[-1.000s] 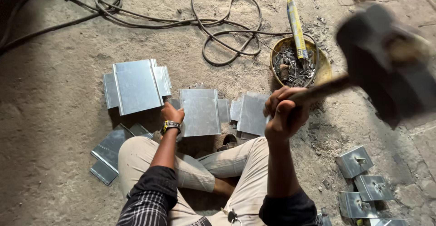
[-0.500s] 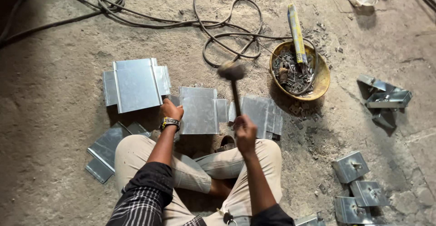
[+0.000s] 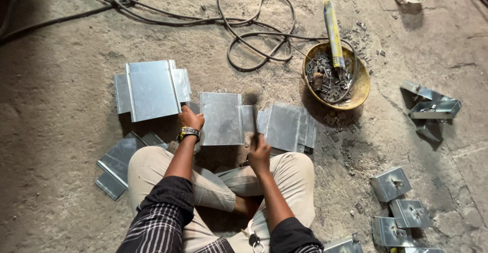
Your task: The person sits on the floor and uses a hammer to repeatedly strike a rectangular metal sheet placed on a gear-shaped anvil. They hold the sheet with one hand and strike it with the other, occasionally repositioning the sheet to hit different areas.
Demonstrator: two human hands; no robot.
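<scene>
Dusty concrete floor [image 3: 66,176], strewn cables [image 3: 254,29]

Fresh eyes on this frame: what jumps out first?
The right hand grips a hammer, its blurred head over the metal sheet that the left hand steadies on the floor ahead of the folded legs. Upper right, a yellow bowl of small metal scraps sits beside looped black cable.

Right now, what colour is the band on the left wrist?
The wristband is yellow with black, seen best in the head view, just behind the left hand.
</scene>
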